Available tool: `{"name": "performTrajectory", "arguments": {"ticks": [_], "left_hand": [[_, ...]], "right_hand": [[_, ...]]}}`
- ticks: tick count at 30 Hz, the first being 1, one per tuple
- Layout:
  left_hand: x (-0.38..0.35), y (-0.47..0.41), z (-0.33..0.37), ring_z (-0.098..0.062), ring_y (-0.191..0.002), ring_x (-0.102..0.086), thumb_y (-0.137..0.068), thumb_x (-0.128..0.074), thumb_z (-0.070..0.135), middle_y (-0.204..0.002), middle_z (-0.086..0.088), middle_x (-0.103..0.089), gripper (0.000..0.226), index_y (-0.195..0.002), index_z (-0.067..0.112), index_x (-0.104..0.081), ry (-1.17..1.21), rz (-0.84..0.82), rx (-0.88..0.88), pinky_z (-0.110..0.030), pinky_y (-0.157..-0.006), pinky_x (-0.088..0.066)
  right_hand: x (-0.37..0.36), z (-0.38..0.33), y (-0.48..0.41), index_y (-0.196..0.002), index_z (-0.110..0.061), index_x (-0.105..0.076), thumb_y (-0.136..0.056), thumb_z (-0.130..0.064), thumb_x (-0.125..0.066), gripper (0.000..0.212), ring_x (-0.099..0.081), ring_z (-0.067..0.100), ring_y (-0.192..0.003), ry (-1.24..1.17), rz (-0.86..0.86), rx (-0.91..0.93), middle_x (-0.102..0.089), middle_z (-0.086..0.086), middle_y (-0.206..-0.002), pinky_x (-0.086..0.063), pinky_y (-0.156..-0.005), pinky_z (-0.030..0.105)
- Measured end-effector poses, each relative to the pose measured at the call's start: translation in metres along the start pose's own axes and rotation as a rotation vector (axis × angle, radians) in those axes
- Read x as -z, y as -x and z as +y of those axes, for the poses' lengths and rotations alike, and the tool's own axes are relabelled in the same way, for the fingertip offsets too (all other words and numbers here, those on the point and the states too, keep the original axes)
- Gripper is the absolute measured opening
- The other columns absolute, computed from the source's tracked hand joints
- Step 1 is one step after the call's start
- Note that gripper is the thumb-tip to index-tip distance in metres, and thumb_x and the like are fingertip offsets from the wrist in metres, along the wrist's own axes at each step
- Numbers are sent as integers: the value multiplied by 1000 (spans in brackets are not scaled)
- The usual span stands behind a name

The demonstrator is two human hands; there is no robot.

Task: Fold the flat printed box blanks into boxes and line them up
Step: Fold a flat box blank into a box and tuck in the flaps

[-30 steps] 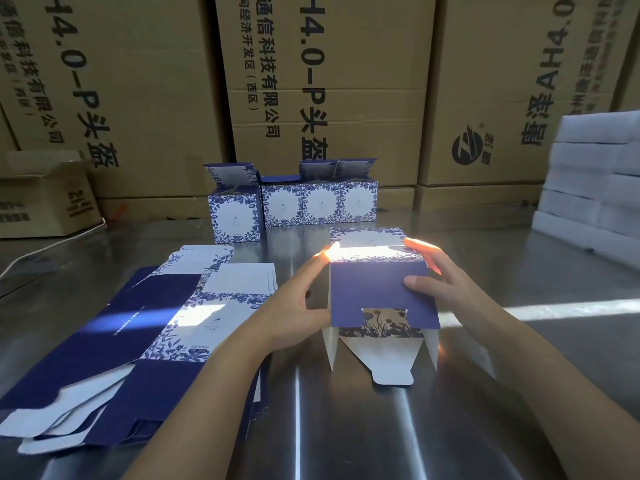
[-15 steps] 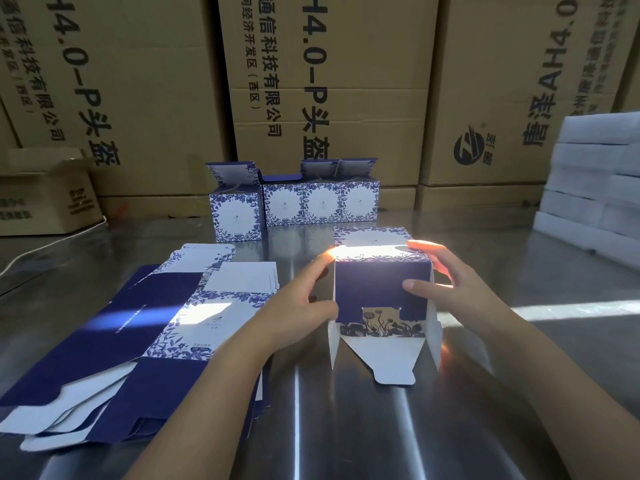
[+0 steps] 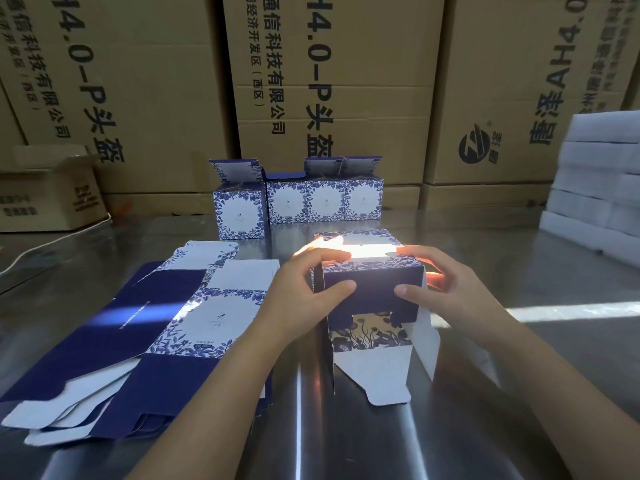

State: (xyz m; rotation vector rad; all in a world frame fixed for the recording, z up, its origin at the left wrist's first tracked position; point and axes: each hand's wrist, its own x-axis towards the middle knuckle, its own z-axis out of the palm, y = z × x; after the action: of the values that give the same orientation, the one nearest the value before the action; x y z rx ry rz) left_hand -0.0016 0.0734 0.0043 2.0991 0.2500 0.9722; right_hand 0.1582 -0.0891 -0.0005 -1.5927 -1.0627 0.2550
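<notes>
Cartons (image 3: 381, 64) cut off at top, white stack (image 3: 602, 188) clipped at right — top of the box (image 3: 374, 296) washed out by glare

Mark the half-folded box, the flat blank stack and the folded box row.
half-folded box (image 3: 374, 285): head view, dark blue near panel.
flat blank stack (image 3: 214, 317): head view, top blank's white panel.
folded box row (image 3: 289, 202): head view, second-from-left box's front face.

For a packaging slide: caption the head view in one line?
Left hand and right hand hold a half-folded printed box; flat blanks lie beside it, four folded boxes behind.
</notes>
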Motion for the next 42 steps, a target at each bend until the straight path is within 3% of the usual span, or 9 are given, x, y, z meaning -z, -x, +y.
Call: {"name": "performTrajectory", "arguments": {"ticks": [7,11,13,17,23,29,33,36,42], "left_hand": [[3,-1,5,-1,-105,-59,-76,-77,15,-101,19,-69,26,-82,41,-72,121,23,-62,-31,-98,-46],[4,-1,10,5,-105,-56,-74,-77,23,-102,26,-67,19,-80,41,-74,169,-24,-16,-43,-95,-49],[2,0,12,7,-104,-55,-75,-76,22,-102,27,-66,21,-83,40,-73,161,-44,-27,-43,-95,-49],[-5,0,14,6,-105,-54,-79,-74,17,-103,21,-65,25,-88,40,-71,141,-61,-51,-39,-94,-49],[-12,1,16,5,-104,-55,-82,-71,17,-100,25,-65,25,-91,41,-71,162,-96,-105,-26,-90,-49],[-13,0,14,-1,-104,-58,-79,-74,14,-101,13,-69,21,-92,30,-73,172,-68,-102,-17,-93,-44],[-15,2,15,-1,-104,-59,-79,-74,11,-103,9,-68,23,-94,30,-73,175,-40,-116,-17,-95,-43],[-16,3,16,0,-101,-60,-78,-74,11,-100,10,-69,24,-94,29,-72,185,-24,-130,-16,-92,-45],[-18,2,15,2,-101,-60,-78,-75,11,-99,14,-70,24,-95,29,-73,176,-11,-137,-14,-91,-44]], "right_hand": [[-8,-1,4,-107,-37,-64,-77,-17,-77,39,-62,2,-96,-34,65,97,-62,-15,-117,-54,-63,17],[-10,-4,6,-100,-30,-67,-76,-18,-77,29,-52,-7,-106,179,140,274,-53,-18,-124,-45,-73,6],[-10,-5,5,-95,-30,-68,-77,-22,-76,21,-47,-3,-116,229,156,314,-51,-15,-127,-40,-80,2],[-16,-12,9,-90,-32,-71,-72,-34,-69,18,-50,3,-116,129,137,333,-59,-13,-122,-43,-79,5],[-21,-20,12,-90,-26,-75,-72,-32,-69,20,-58,8,-110,105,109,387,-71,-14,-100,-41,-100,29],[-21,-20,11,-93,-23,-75,-70,-31,-70,25,-61,4,-103,66,102,364,-73,-11,-97,-41,-91,15],[-23,-18,10,-93,-18,-76,-70,-27,-71,26,-62,12,-106,44,129,387,-74,-6,-97,-42,-94,19],[-24,-17,11,-93,-20,-76,-70,-27,-72,24,-63,11,-106,29,128,388,-74,-8,-96,-44,-94,22],[-22,-18,10,-95,-19,-76,-71,-29,-72,27,-63,4,-102,89,121,387,-73,-9,-97,-44,-89,13]]}}
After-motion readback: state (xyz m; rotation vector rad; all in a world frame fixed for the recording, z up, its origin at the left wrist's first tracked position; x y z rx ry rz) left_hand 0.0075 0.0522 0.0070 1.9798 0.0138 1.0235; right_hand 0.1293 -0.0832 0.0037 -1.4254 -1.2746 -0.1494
